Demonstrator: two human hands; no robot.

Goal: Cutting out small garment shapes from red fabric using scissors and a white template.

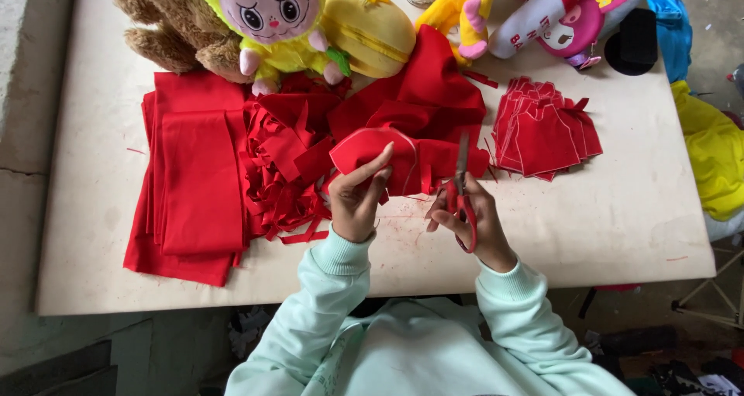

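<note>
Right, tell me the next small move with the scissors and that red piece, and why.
Probably close the scissors and snip on along the curved edge of the red fabric piece. The right hand has the blades pointing up into the cloth, the left hand pinches the rounded piece taut beside them, and it looks not yet cut free from the red fabric behind.

Red cloth piece (pixel 372 152) and folded red fabric (pixel 194 183) look matt, soft woven; cut stack (pixel 542 132) same. Scissors (pixel 463 198): dull metal blades w/ glossy red plastic handles. Desk (pixel 620 210) is smooth matt beige board; plush toys (pixel 271 24) fuzzy, sleeves (pixel 504 287) soft knit.
</note>
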